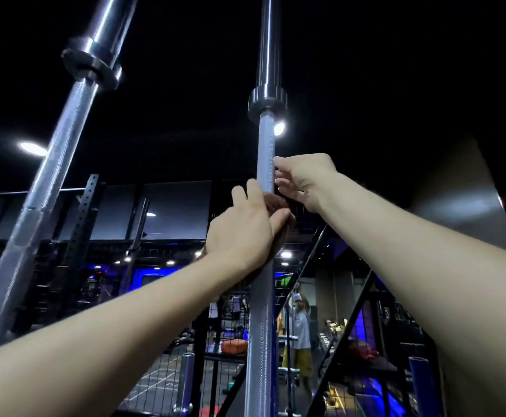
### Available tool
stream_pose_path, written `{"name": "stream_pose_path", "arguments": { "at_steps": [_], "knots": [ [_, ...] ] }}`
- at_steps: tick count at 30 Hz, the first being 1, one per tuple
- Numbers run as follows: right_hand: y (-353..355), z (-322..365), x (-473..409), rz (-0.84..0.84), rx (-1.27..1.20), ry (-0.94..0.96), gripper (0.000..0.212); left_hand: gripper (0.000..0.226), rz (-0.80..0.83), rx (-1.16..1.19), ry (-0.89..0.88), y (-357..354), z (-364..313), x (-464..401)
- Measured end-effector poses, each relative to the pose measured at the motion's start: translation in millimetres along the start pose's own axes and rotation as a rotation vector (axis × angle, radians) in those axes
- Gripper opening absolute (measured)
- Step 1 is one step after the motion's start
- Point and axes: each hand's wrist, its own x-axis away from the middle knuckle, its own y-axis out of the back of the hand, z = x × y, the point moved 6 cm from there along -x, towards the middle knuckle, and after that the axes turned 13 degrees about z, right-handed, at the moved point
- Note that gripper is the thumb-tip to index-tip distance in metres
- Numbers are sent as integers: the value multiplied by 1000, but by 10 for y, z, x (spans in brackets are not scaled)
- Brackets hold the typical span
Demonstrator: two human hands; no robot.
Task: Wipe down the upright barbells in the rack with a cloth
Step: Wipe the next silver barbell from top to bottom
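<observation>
Left hand (pixel 239 233) clamps brown cloth (pixel 279 206) round centre barbell (pixel 265 164); right hand (pixel 303 179), fingers loosely curled, steadies above; wrap fully, stroke upward.

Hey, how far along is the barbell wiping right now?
Nothing visibly counts as finished; no bar looks different from wiping. In hand: the left hand presses a dark cloth around the centre barbell below its collar, while the right hand touches the shaft just above. Left to do: the rest of that shaft, and the left barbell, which no hand touches.
</observation>
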Motion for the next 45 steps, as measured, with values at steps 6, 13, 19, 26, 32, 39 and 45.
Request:
{"name": "stream_pose_path", "arguments": {
  "at_steps": [6, 13, 19, 26, 32, 39, 45],
  "knots": [
    [-32, 133, -38, -22, 36, 20, 13, 56, -43, -55, -22, 347, -13, -277],
    [-72, 83, -123, -9, 70, 4, 14, 58, -5, 34, 3, 137, 70, -245],
    [-129, -198, 30, 25, 33, -34, 21, 50, 57, -61, -43, -90, 88, 237],
    [-157, -120, 54, 151, -105, -101, 22, 56, -40, 17, 20, 249, 7, -355],
    [-135, -315, 117, 60, 22, -98, 15, 47, 42, -70, -33, -184, 69, 388],
    [-126, -234, 130, 91, 19, -67, 21, 50, -21, -20, 4, 119, 21, -174],
    [-120, -365, 168, 47, 32, -99, 9, 48, 9, -3, -30, -167, 74, 317]
  ]
}}
